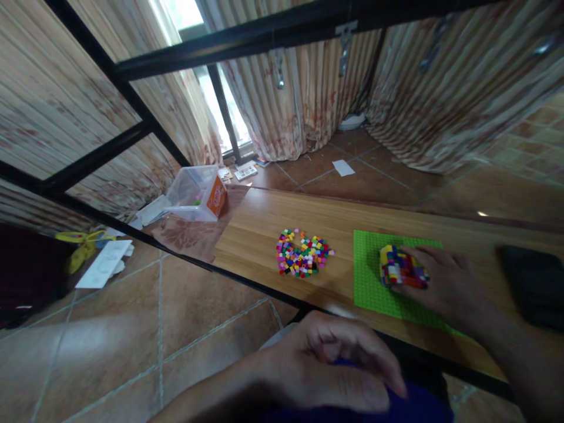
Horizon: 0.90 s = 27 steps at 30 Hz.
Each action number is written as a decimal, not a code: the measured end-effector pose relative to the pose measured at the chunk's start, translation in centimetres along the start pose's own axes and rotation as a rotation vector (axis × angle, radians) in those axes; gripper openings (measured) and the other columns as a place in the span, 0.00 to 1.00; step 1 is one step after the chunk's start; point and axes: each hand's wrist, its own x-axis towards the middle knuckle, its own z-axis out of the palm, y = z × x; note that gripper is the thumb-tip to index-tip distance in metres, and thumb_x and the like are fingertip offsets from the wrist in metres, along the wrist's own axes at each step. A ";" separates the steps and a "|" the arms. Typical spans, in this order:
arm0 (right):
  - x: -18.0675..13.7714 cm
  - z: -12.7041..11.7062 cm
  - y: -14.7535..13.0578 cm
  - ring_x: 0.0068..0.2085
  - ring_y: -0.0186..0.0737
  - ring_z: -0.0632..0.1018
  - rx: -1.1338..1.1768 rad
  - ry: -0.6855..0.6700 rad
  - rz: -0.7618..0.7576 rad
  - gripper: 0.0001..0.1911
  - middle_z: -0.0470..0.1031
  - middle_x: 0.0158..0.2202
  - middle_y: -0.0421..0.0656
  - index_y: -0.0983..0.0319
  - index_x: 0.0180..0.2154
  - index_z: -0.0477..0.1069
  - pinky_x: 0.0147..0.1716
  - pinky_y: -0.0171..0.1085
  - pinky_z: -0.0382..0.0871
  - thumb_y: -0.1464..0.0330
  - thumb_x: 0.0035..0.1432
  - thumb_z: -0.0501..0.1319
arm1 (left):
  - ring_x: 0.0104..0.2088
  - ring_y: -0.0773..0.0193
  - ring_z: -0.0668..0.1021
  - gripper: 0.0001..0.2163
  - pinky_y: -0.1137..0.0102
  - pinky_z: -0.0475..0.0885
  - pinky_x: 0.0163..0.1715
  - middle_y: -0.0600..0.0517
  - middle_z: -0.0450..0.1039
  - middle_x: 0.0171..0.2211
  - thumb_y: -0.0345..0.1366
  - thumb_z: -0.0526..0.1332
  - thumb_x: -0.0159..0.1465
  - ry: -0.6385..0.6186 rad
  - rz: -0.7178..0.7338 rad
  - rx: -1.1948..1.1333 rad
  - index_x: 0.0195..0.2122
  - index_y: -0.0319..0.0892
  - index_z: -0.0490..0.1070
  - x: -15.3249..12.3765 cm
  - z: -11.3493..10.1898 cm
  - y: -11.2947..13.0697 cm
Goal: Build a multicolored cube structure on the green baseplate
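Note:
A multicoloured block of joined toy bricks stands on a green studded baseplate on the wooden table. My right hand reaches in from the right and grips this block, thumb on its near side and fingers on its far side. Short of the table's front edge, above my lap, hovers my left hand. Its fingers are loosely curved, apart from the thumb, and I see nothing held in them. Left of the baseplate lies a loose pile of small coloured bricks.
A dark flat object lies at the table's right end. Beyond the left end, a clear plastic box with an orange label sits on a brown mat. A black metal frame crosses in front of the curtains. White packaging lies on the tiled floor.

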 end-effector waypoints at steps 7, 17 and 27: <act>0.0 -0.9 -3.3 0.58 0.63 0.67 0.044 0.053 0.132 0.36 0.69 0.56 0.57 0.62 0.58 0.66 0.55 0.57 0.60 0.47 0.54 0.58 | 0.31 0.67 0.75 0.05 0.73 0.70 0.33 0.52 0.75 0.31 0.36 0.62 0.60 0.763 0.155 0.405 0.35 0.41 0.74 7.1 -8.2 5.9; -0.1 -0.2 -15.8 0.46 0.47 0.76 0.509 0.143 -0.048 0.11 0.78 0.45 0.46 0.57 0.43 0.77 0.48 0.46 0.69 0.66 0.64 0.57 | 0.38 0.64 0.77 0.10 0.67 0.74 0.40 0.50 0.76 0.40 0.26 0.61 0.60 0.833 0.147 1.077 0.42 0.44 0.74 7.4 -11.9 4.2; 2.6 2.5 -17.5 0.46 0.49 0.73 0.442 0.069 -0.014 0.12 0.76 0.42 0.49 0.60 0.46 0.75 0.46 0.45 0.66 0.69 0.60 0.60 | 0.41 0.62 0.78 0.09 0.66 0.74 0.44 0.51 0.77 0.41 0.27 0.61 0.62 0.832 0.176 1.143 0.43 0.44 0.73 8.7 -11.9 3.5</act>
